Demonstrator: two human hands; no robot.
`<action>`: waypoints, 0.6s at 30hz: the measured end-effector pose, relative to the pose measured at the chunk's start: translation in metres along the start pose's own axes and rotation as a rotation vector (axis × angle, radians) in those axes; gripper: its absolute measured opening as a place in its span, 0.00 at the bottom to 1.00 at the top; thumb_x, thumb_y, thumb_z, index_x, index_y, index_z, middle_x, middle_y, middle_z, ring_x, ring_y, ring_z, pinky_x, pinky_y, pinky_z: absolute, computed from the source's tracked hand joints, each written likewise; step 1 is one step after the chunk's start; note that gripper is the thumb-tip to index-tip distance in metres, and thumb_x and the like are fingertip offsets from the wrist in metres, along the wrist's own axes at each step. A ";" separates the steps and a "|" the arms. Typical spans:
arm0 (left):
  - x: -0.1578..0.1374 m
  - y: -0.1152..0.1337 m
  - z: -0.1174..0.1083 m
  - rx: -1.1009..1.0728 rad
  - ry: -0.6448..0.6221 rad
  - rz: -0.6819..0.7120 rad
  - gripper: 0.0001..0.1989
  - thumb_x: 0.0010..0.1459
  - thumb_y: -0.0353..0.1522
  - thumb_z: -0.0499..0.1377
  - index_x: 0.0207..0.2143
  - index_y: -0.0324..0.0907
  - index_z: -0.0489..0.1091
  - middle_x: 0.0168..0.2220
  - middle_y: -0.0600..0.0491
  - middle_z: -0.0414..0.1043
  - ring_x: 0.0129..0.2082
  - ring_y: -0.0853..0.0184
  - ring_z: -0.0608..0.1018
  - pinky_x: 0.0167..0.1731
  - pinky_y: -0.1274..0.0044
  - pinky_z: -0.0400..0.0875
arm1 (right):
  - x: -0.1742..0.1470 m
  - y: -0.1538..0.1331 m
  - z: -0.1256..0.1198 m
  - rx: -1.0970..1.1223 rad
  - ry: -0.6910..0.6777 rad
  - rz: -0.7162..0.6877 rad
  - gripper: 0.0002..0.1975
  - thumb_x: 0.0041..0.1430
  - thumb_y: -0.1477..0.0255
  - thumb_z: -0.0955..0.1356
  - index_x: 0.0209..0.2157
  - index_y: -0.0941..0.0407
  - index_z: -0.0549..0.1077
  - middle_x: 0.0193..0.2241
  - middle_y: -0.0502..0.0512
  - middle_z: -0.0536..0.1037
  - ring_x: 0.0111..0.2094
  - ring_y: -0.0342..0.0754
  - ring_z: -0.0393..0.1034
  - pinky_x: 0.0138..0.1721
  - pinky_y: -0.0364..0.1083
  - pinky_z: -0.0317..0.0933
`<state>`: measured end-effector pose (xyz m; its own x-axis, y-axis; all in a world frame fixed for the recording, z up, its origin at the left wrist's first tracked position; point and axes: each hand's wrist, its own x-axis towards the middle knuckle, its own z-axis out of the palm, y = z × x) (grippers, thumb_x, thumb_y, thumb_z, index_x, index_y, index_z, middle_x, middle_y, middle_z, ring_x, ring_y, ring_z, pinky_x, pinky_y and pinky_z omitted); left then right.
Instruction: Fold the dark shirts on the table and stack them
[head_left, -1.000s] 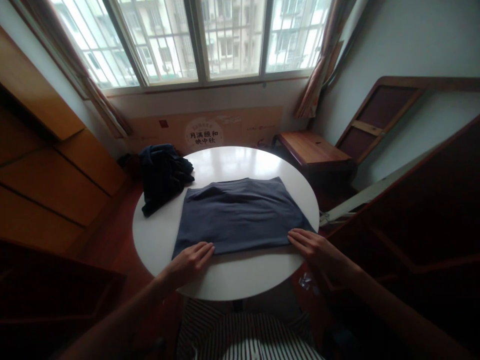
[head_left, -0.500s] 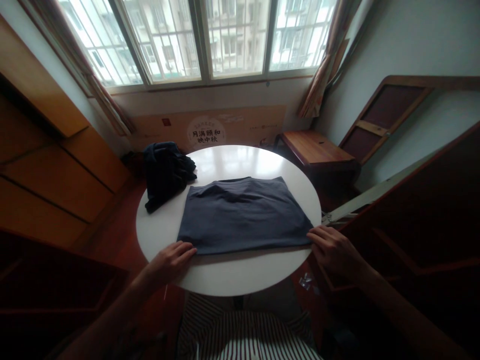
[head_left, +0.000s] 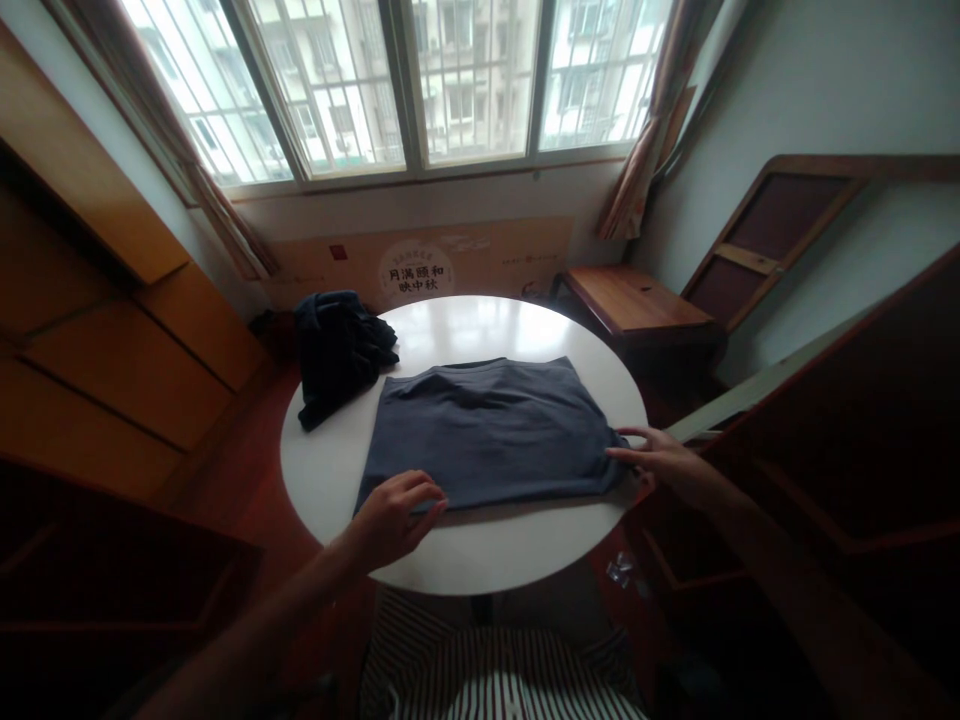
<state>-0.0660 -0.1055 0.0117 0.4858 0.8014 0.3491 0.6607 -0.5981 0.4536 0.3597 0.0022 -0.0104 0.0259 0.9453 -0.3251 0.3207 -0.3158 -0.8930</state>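
A folded slate-blue garment (head_left: pixel 487 435) lies spread flat on the round white table (head_left: pixel 457 555); what kind of garment it is does not show. Over its near edge, left of the middle, hovers my left hand (head_left: pixel 397 515), fingers bent and thumb apart, nothing in it. My right hand (head_left: pixel 667 465) is at the garment's right edge, thumb and forefinger apart, their tips touching the cloth. The cloth's near right corner looks slightly rumpled beside that hand. A dark heap of clothing (head_left: pixel 337 350) rests at the table's far left rim.
Beyond the table, a printed cardboard panel (head_left: pixel 315 268) leans below the barred window. A low wooden stool or small table (head_left: pixel 641 298) stands at the back right. Dark wooden furniture (head_left: pixel 840 470) is close on my right, and small clear scraps (head_left: pixel 619 570) are on the floor.
My left hand has left the near left corner and moved right along the near edge. My right hand has shifted slightly up the right edge, its fingers spreading. The near right corner is now rumpled.
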 end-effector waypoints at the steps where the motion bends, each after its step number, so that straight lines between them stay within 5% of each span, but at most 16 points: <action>1: 0.015 0.009 0.011 -0.065 -0.006 0.010 0.10 0.66 0.34 0.55 0.42 0.42 0.74 0.39 0.47 0.76 0.38 0.65 0.79 0.42 0.73 0.75 | -0.001 -0.009 0.006 0.071 -0.011 -0.046 0.32 0.38 0.62 0.77 0.46 0.54 0.67 0.19 0.48 0.73 0.16 0.47 0.67 0.16 0.44 0.60; 3: 0.047 0.026 0.037 -0.194 -0.008 0.025 0.13 0.64 0.36 0.57 0.49 0.42 0.72 0.45 0.44 0.76 0.45 0.62 0.78 0.48 0.69 0.74 | -0.006 -0.028 0.022 0.201 -0.009 -0.172 0.31 0.40 0.64 0.76 0.47 0.53 0.66 0.23 0.49 0.76 0.22 0.49 0.72 0.22 0.45 0.65; 8: 0.123 0.049 0.104 -0.481 0.010 -0.064 0.48 0.48 0.41 0.70 0.66 0.39 0.53 0.60 0.35 0.64 0.56 0.51 0.72 0.57 0.59 0.66 | -0.027 -0.068 0.068 0.321 -0.186 -0.447 0.33 0.48 0.64 0.74 0.54 0.51 0.61 0.27 0.46 0.76 0.28 0.46 0.73 0.29 0.42 0.65; 11: 0.147 0.044 0.126 -0.660 0.057 -0.219 0.35 0.54 0.36 0.65 0.62 0.40 0.59 0.51 0.40 0.73 0.46 0.59 0.78 0.52 0.65 0.70 | -0.021 -0.069 0.078 0.359 -0.274 -0.490 0.30 0.52 0.61 0.74 0.53 0.51 0.62 0.22 0.42 0.69 0.24 0.43 0.68 0.29 0.43 0.65; 13: 0.154 0.037 0.132 -0.715 0.129 -0.316 0.22 0.59 0.32 0.59 0.55 0.39 0.66 0.45 0.44 0.76 0.41 0.62 0.79 0.50 0.68 0.72 | -0.001 -0.063 0.076 0.410 -0.133 -0.452 0.26 0.53 0.58 0.73 0.49 0.51 0.64 0.21 0.41 0.65 0.24 0.43 0.67 0.31 0.44 0.68; 16: 0.153 0.030 0.131 -0.696 0.178 -0.304 0.16 0.62 0.30 0.54 0.51 0.39 0.70 0.45 0.45 0.77 0.44 0.62 0.78 0.51 0.69 0.70 | 0.039 -0.057 0.064 0.407 0.108 -0.204 0.24 0.49 0.55 0.75 0.40 0.53 0.65 0.23 0.45 0.67 0.25 0.45 0.69 0.31 0.47 0.71; 18: 0.152 0.032 0.131 -0.682 0.128 -0.223 0.20 0.62 0.29 0.53 0.56 0.40 0.68 0.47 0.45 0.76 0.46 0.62 0.77 0.53 0.70 0.69 | 0.063 -0.063 0.057 0.372 0.079 -0.046 0.24 0.48 0.52 0.75 0.36 0.54 0.67 0.24 0.50 0.70 0.25 0.48 0.70 0.28 0.49 0.72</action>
<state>0.1035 -0.0019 -0.0280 0.2834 0.9222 0.2631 0.2119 -0.3278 0.9207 0.2873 0.0766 0.0074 0.0968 0.9579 -0.2703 -0.0421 -0.2674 -0.9627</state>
